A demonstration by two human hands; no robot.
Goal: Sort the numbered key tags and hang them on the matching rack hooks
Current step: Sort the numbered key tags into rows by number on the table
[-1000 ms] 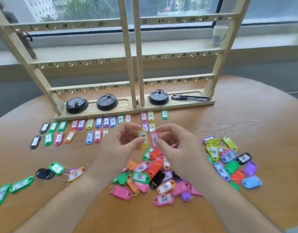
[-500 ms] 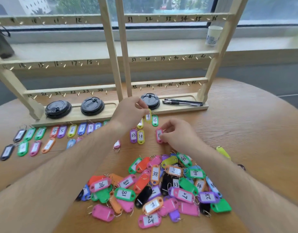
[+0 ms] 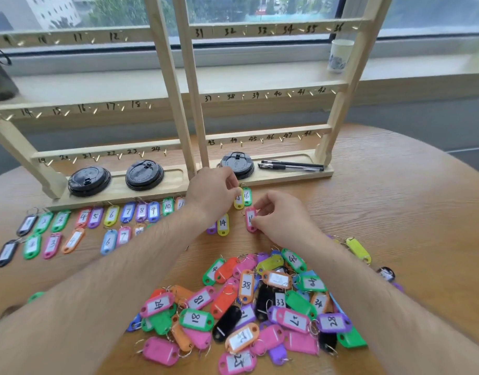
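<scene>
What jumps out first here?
The jumbled pile of bright key tags sits at near centre, between the forearms. Just beyond it, the left hand pinches a yellow tag and the right hand a pink tag, in front of the wooden rack, which has nothing hung on it.

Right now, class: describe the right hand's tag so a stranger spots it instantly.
Find the wooden rack, whose right tray holds a black lid. In front of it, the right hand pinches a pink tag. Its neighbours are yellow 14 and green 16; it alone is pink.
</scene>
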